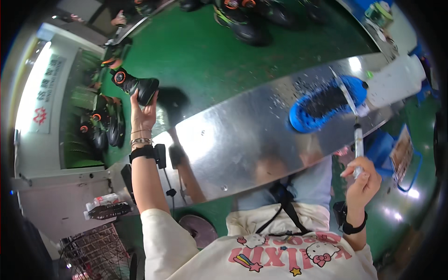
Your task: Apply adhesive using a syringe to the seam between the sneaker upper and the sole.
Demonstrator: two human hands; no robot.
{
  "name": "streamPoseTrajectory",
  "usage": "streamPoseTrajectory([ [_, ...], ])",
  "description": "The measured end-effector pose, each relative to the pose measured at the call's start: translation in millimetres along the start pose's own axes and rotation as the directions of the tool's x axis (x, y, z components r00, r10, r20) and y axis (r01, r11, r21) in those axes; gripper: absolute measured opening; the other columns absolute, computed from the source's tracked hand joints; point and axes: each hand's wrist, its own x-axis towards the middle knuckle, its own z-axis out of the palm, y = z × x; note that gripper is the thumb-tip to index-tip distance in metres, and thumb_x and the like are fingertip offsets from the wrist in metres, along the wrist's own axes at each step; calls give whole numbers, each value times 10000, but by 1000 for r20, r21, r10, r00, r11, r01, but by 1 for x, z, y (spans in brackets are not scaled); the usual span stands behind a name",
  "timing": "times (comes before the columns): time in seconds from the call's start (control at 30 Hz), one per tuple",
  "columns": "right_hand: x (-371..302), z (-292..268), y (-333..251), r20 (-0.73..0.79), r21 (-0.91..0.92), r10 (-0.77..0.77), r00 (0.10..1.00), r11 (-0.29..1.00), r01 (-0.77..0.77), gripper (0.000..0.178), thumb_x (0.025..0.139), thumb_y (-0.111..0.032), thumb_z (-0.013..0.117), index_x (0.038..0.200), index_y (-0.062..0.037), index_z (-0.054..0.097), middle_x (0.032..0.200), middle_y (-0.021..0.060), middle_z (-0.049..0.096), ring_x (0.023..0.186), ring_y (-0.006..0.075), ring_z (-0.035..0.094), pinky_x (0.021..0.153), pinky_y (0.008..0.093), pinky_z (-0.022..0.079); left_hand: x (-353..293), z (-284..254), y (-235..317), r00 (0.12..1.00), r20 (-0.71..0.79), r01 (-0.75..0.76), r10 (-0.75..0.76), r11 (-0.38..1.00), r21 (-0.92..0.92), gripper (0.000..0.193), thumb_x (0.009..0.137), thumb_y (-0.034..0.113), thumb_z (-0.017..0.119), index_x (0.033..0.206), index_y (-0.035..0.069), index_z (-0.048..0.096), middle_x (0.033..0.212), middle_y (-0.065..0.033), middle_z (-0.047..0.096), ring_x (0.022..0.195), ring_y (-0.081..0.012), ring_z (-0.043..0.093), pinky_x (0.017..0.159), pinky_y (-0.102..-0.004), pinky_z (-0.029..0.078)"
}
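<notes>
At the left, my left hand is closed around the toe end of a black shoe with a round orange-rimmed dial, held over the edge of the green surface. My right hand grips a slim tool with a pale handle, dark collar and long thin metal end. That thin end reaches over a blue oblong tray filled with small black bits. More black bits lie scattered on the shiny metal bench top beside the tray. What kind of tool it is cannot be made out.
Beyond the bench runs a green surface with several black shoes at its far side. Further shoes stand at the left. A whitish plastic bottle lies by the tray; a dark drink bottle is lower left.
</notes>
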Motion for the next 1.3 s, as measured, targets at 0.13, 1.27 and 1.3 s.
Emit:
streamPoseTrajectory([
  [0.13,4,14,7,60,92,-4,998,996,-2,401,903,-337,400,729,-25,584,470,32,507,432,126,483,437,238,332,29,-95,95,966,6,-253,259,937,240,433,834,250,584,1109,-63,466,997,-106,575,986,-244,548,948,-377,439],
  [1.27,24,-1,83,189,391,249,950,868,-306,160,806,-181,557,699,-71,605,549,31,543,424,165,455,421,276,354,88,238,-292,895,112,319,-433,793,518,482,741,275,695,1061,-23,492,1043,-158,538,775,-168,598,485,-137,473],
  [1.3,26,-2,80,194,378,220,956,882,-280,158,806,-183,562,701,-73,605,550,30,544,423,167,455,419,277,354,74,237,-285,871,148,325,-469,775,542,478,755,288,679,1067,-21,490,1046,-159,538,744,-159,601,474,-132,468],
])
